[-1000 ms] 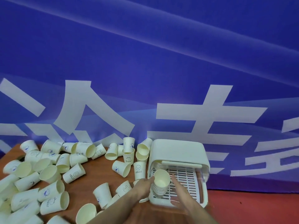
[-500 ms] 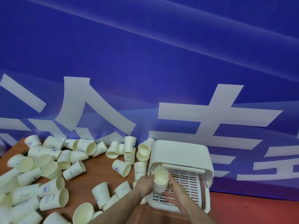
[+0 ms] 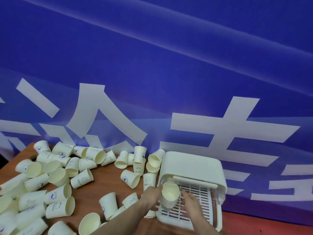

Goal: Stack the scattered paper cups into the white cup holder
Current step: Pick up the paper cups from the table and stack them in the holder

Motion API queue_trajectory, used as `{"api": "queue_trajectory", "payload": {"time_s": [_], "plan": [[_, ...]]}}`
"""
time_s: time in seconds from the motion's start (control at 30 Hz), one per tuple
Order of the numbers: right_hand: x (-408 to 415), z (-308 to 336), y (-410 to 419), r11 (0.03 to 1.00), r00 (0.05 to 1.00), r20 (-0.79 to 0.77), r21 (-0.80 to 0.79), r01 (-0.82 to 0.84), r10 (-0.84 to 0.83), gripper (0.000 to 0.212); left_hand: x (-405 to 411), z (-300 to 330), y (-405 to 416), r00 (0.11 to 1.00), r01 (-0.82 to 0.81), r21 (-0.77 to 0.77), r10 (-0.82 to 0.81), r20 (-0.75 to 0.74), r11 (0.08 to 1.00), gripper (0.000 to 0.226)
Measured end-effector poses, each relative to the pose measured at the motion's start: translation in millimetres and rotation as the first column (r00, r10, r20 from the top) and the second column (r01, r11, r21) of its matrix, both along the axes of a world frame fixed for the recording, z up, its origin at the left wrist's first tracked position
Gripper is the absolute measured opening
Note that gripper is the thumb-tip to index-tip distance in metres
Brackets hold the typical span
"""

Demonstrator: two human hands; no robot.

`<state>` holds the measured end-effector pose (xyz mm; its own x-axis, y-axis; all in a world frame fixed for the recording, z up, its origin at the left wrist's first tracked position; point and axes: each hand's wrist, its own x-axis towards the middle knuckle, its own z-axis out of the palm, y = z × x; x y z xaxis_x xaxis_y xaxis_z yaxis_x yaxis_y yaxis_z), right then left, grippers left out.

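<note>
A white cup holder [image 3: 194, 165] with a slotted tray [image 3: 199, 200] pulled out stands at the table's right end. On the tray's left side stands a stack of nested paper cups [image 3: 169, 195], mouth up. My left hand [image 3: 152, 195] grips the stack from the left. My right hand [image 3: 191, 205] hovers over the tray just right of the stack, fingers spread, slightly blurred. Several loose paper cups [image 3: 81, 179] lie scattered across the brown table, some upright such as the HELLO cup [image 3: 148, 181].
A blue banner with large white characters [image 3: 203, 129] hangs right behind the table. The brown table [image 3: 108, 180] ends at the left near a cup [image 3: 41, 146]. A red surface [image 3: 271, 224] lies at the lower right.
The view shifted slightly. The cup stack stays on the tray's left side in my left hand; my right hand moved a little away from the stack, over the tray.
</note>
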<state>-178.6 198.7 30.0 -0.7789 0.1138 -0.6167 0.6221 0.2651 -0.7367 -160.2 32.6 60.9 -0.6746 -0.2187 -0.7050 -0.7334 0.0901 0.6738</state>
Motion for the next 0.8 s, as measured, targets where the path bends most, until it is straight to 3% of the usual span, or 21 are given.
{"api": "queue_trajectory", "payload": {"time_s": [0.07,0.23,0.27,0.3,0.37,0.43,0.5,0.57,0.8], "plan": [[3.7,-0.6,5.2,0.986,0.992,-0.113,0.161,-0.032,0.05,0.029,3.7,8.1,-4.6,1.0,0.019,-0.053,-0.018,0.014,0.998,0.045],[15.5,28.7,-13.2,0.928,0.903,-0.312,0.318,-0.192,0.294,0.043,7.5,36.7,-27.2,0.983,0.183,-0.272,-0.169,0.077,0.945,0.044],[16.3,36.1,-22.1,0.904,0.87,-0.33,0.347,-0.25,0.367,0.04,6.3,42.2,-34.2,0.971,0.237,-0.408,-0.223,0.082,0.882,0.04],[16.7,43.6,-31.4,0.872,0.831,-0.332,0.37,-0.322,0.447,0.036,4.4,46.7,-42.3,0.948,0.305,-0.579,-0.299,0.109,0.756,0.037],[16.9,56.4,-50.9,0.78,0.726,-0.321,0.415,-0.469,0.608,0.031,3.5,61.2,-55.2,0.883,0.398,-0.805,-0.422,0.205,0.44,0.035],[16.9,70.1,-68.3,0.663,0.616,-0.287,0.501,-0.556,0.734,0.025,0.4,71.7,-67.7,0.83,0.419,-0.862,-0.506,0.235,0.287,0.036],[20.4,84.4,-83.2,0.564,0.524,-0.259,0.58,-0.588,0.811,0.02,2.0,81.6,-82.9,0.779,0.45,-0.87,-0.566,0.271,0.203,0.037],[22.9,86.6,-94.5,0.498,0.462,-0.241,0.64,-0.586,0.854,0.022,12.1,89.8,-98.4,0.752,0.482,-0.862,-0.578,0.317,0.154,0.035],[37.3,68.9,-143.3,0.332,0.305,-0.165,0.679,-0.654,0.938,0.023,91.2,73.0,-156.3,0.734,0.598,-0.782,-0.514,0.445,0.177,0.036]]}}
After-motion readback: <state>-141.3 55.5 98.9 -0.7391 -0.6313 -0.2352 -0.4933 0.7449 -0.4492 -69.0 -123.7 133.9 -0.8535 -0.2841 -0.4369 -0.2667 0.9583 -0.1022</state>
